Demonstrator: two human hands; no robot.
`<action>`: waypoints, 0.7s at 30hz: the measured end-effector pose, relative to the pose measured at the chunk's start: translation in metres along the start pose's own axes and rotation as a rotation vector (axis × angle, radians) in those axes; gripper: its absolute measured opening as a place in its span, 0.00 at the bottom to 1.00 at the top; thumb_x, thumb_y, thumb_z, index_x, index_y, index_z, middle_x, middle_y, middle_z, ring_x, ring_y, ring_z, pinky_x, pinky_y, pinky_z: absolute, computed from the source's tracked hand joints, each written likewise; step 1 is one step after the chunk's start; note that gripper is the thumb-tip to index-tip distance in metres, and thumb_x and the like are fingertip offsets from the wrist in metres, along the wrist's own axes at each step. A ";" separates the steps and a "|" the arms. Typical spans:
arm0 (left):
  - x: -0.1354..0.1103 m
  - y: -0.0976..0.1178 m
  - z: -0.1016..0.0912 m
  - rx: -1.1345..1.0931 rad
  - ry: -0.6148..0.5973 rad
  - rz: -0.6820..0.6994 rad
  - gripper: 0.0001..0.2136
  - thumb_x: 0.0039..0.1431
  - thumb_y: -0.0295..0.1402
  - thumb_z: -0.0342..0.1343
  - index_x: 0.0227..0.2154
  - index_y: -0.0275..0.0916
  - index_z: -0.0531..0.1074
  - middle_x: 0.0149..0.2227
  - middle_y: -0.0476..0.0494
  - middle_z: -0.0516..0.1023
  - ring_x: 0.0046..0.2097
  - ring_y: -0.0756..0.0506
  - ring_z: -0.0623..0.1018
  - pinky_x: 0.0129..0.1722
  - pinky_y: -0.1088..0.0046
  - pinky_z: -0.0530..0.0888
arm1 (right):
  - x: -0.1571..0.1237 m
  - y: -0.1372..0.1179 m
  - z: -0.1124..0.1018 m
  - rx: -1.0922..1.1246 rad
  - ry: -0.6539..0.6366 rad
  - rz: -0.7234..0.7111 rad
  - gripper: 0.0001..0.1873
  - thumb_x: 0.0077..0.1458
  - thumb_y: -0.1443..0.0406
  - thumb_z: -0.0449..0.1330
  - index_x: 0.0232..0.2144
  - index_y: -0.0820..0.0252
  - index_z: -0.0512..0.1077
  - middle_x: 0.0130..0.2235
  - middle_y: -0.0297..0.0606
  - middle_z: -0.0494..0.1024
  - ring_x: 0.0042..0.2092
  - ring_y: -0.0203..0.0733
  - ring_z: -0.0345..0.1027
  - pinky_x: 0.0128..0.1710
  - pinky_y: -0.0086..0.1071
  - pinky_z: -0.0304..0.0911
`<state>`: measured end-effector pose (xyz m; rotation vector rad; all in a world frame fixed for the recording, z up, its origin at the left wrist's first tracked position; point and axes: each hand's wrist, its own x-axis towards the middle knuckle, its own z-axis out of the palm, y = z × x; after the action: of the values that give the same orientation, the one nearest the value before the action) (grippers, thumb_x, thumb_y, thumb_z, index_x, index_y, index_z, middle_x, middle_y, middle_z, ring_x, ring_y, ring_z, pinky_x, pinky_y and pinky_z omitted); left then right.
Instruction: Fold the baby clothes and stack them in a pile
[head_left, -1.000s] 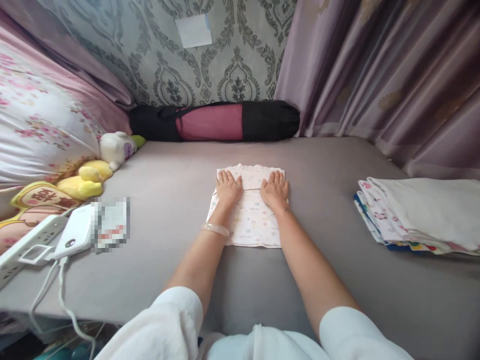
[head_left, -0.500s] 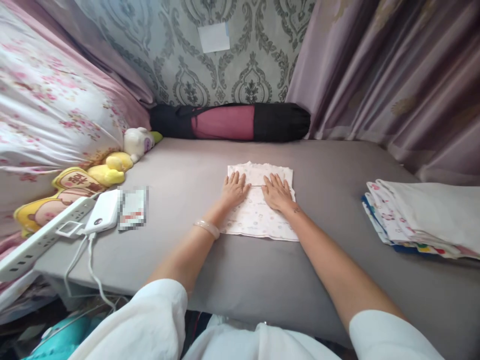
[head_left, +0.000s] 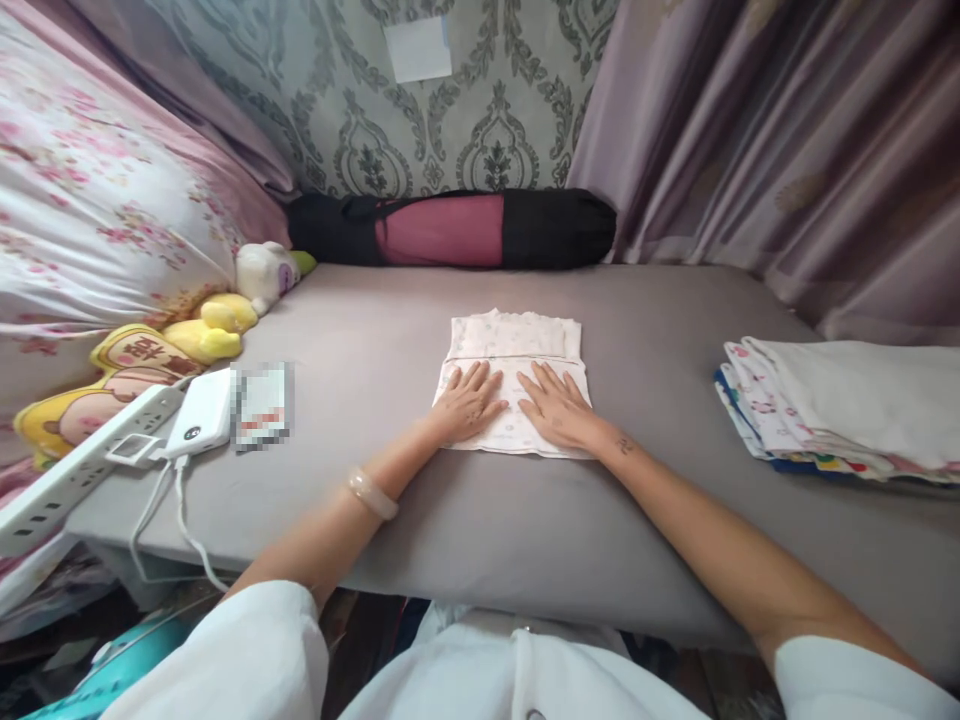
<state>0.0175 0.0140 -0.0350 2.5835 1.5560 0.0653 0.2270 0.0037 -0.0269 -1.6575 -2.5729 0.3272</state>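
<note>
A pale pink garment (head_left: 517, 335) with a small print lies folded into a rough rectangle on the grey sheet. A fold line runs across it, above my fingertips. My left hand (head_left: 469, 402) rests flat on its lower left part, fingers spread. On the lower right part lies my right hand (head_left: 555, 402), palm down with the fingers apart. Neither hand grasps the cloth. The lower edge of the garment shows between my wrists.
A stack of folded clothes (head_left: 840, 405) lies at the right. To the left are a power strip (head_left: 90, 465), a white power bank (head_left: 201, 408) with cables, a blurred packet (head_left: 261, 405) and plush toys (head_left: 202, 335). A black and pink rolled bag (head_left: 442, 230) lies along the wall.
Both hands have slid toward me over the garment, from around the fold line to its lower part. The view has shifted slightly. The fold line now shows uncovered.
</note>
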 end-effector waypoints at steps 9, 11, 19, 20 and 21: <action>-0.015 0.007 -0.001 -0.033 -0.036 0.008 0.31 0.69 0.49 0.33 0.68 0.35 0.49 0.71 0.34 0.44 0.71 0.38 0.44 0.68 0.53 0.45 | -0.019 -0.012 -0.005 0.039 -0.038 -0.018 0.32 0.68 0.54 0.39 0.69 0.61 0.50 0.71 0.47 0.42 0.71 0.49 0.31 0.68 0.51 0.30; -0.025 0.011 -0.003 -0.059 -0.059 0.057 0.32 0.69 0.50 0.32 0.68 0.35 0.49 0.71 0.34 0.43 0.71 0.39 0.42 0.68 0.54 0.44 | -0.030 -0.019 -0.006 0.058 -0.047 -0.068 0.33 0.68 0.52 0.38 0.69 0.60 0.49 0.71 0.47 0.43 0.71 0.49 0.31 0.68 0.51 0.32; -0.039 0.018 -0.006 -0.134 -0.076 0.099 0.30 0.69 0.48 0.35 0.67 0.37 0.50 0.71 0.36 0.46 0.71 0.40 0.44 0.68 0.54 0.44 | -0.048 -0.031 -0.001 0.059 0.004 -0.113 0.31 0.68 0.55 0.40 0.68 0.60 0.52 0.71 0.46 0.46 0.71 0.48 0.34 0.68 0.51 0.31; -0.040 0.015 -0.007 -0.148 -0.059 0.097 0.29 0.68 0.48 0.37 0.66 0.37 0.53 0.70 0.34 0.48 0.71 0.40 0.47 0.68 0.55 0.46 | -0.048 -0.028 -0.003 0.086 -0.011 -0.125 0.31 0.68 0.55 0.40 0.68 0.61 0.53 0.70 0.46 0.47 0.71 0.48 0.36 0.69 0.50 0.32; -0.041 0.011 -0.007 -0.160 -0.025 0.085 0.29 0.68 0.48 0.40 0.65 0.36 0.55 0.70 0.33 0.51 0.71 0.39 0.50 0.68 0.56 0.50 | -0.049 -0.025 -0.006 0.122 -0.017 -0.132 0.30 0.67 0.55 0.41 0.67 0.61 0.55 0.70 0.46 0.49 0.71 0.48 0.38 0.69 0.48 0.35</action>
<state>0.0075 -0.0269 -0.0256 2.5146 1.3720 0.1580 0.2265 -0.0498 -0.0125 -1.4431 -2.6006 0.4800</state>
